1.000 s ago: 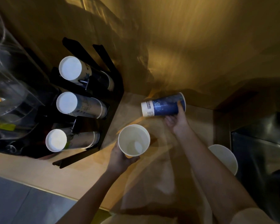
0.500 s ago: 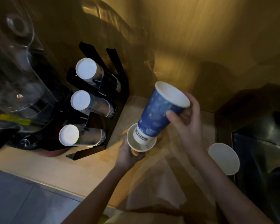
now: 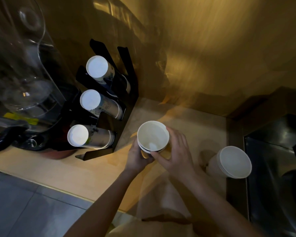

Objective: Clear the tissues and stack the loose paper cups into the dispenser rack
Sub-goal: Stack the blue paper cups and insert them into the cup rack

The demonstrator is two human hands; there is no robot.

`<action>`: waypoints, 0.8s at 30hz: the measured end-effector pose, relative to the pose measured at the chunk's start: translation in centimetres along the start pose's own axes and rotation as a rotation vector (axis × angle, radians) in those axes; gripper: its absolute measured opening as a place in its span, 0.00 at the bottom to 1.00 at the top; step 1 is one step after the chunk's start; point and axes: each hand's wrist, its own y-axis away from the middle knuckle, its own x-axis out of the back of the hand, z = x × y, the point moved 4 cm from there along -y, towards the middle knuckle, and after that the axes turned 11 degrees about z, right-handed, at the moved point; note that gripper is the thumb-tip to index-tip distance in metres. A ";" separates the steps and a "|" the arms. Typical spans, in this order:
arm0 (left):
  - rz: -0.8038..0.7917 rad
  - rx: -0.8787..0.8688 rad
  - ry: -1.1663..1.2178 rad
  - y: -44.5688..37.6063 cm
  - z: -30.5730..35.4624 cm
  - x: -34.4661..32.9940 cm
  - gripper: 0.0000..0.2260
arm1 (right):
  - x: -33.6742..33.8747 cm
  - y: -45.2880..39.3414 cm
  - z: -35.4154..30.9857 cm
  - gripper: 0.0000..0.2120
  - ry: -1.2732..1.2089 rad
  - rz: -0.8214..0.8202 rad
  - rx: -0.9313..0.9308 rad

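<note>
Left hand (image 3: 138,158) and right hand (image 3: 175,155): both wrapped around 2 nested white paper cups (image 3: 152,136), mouths up, held above the pale beige countertop (image 3: 61,170). Right of the hands: upside-down stack of white paper cups (image 3: 230,162), standing on the countertop. Further left: black metal dispenser rack (image 3: 120,93) holding 3 tilted rows of cups, white bases facing the camera. Far left: clear glass vessel (image 3: 22,65).
</note>
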 end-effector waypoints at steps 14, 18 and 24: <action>-0.065 0.144 0.011 -0.2 0.7 0.5 0.35 | 1.7 -1.9 -0.6 0.18 -0.172 -0.164 -0.499; -0.020 -0.116 0.006 -0.9 4.4 3.9 0.35 | 2.6 -2.9 -1.1 0.29 -0.397 -0.306 -1.017; 0.057 -0.662 -0.243 -1.7 10.9 10.1 0.29 | 4.0 -2.3 -5.1 0.29 -0.561 -0.639 -1.002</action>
